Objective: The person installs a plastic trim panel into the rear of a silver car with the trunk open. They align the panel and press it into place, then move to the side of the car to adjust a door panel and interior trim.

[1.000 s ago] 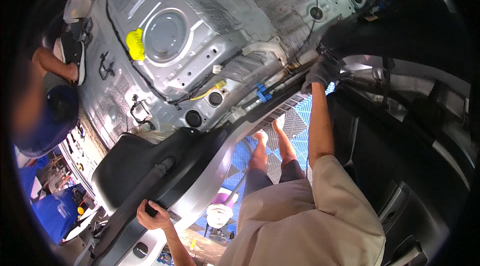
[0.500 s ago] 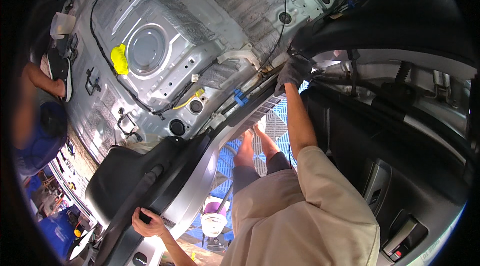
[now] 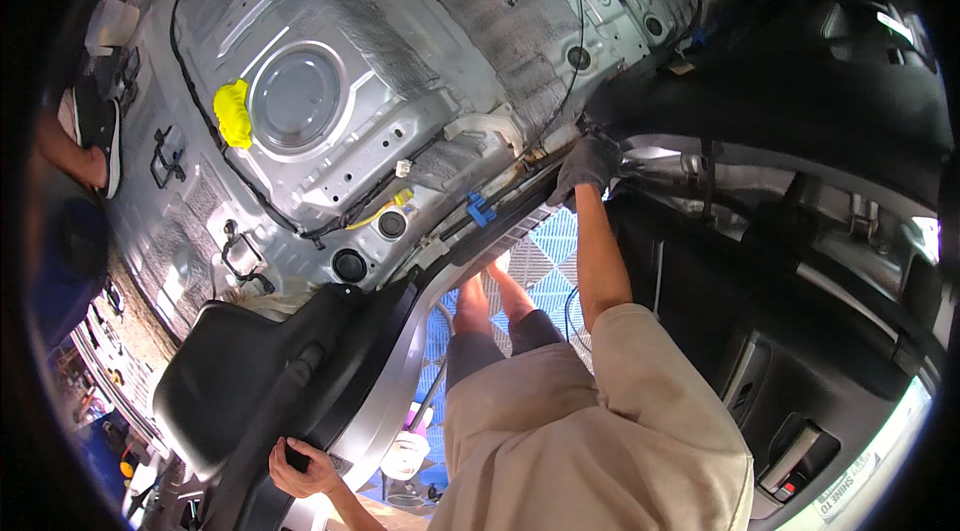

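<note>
I am leaning over the door sill (image 3: pixel 500 221) of a stripped car body with a bare grey metal floor (image 3: pixel 420 81). My right hand (image 3: pixel 588 166), in a grey glove, is stretched forward with its fingers curled on the lower corner of a large black lining (image 3: pixel 760 101) at the sill. Low on the left, my bare left hand (image 3: pixel 300 471) grips the edge of a black pillar trim (image 3: pixel 290 381). A black cable (image 3: pixel 575 51) runs across the floor toward the gloved hand.
A yellow rag (image 3: pixel 235 113) lies beside a round floor cover (image 3: pixel 297 96). A blue clip (image 3: pixel 480 209) and a yellow connector (image 3: pixel 400 199) sit near the sill. Another person's leg and shoe (image 3: pixel 95 131) rest at the left. A black door panel (image 3: pixel 800 401) is on the right, blue floor tiles (image 3: pixel 545 261) below.
The view has drifted across the floor pan. Both hands keep the same holds, the right at the sill and the left on the trim.
</note>
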{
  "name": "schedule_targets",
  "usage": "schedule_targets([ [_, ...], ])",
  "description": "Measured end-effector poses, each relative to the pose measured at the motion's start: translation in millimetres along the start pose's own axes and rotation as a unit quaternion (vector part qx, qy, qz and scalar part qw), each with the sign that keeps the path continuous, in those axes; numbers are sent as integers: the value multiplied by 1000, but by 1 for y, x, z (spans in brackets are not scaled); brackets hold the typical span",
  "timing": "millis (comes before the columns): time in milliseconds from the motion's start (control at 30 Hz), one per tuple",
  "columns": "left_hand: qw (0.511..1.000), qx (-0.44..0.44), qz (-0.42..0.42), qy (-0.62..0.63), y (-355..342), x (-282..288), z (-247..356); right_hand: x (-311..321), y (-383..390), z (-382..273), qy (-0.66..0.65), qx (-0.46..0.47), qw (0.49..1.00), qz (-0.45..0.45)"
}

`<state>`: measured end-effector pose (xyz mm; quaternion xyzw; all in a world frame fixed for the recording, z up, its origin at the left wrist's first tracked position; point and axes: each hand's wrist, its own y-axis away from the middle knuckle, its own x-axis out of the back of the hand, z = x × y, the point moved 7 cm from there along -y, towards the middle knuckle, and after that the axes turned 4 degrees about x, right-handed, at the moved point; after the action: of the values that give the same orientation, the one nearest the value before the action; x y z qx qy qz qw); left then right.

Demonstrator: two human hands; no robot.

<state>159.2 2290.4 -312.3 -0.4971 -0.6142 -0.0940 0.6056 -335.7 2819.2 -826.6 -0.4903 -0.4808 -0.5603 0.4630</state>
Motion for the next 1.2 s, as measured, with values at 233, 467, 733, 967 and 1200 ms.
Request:
schedule_targets([
  [233, 1000, -2, -24, -6, 1, -2, -5, 4, 10, 18, 38, 12, 998, -53],
  [467, 999, 3, -38, -17, 1, -3, -7, -5, 18, 25, 58, 33, 994, -85],
  [733, 999, 1, -48, -25, 2, -5, -8, -1, 69, 1, 48, 89, 989, -104],
  [967, 999, 0, -40, -23, 1, -7, -8, -13, 37, -33, 37, 113, 988, -98],
  [1200, 998, -18, -48, -23, 4, -7, -10, -7, 31, -33, 44, 126, 985, -110],
])
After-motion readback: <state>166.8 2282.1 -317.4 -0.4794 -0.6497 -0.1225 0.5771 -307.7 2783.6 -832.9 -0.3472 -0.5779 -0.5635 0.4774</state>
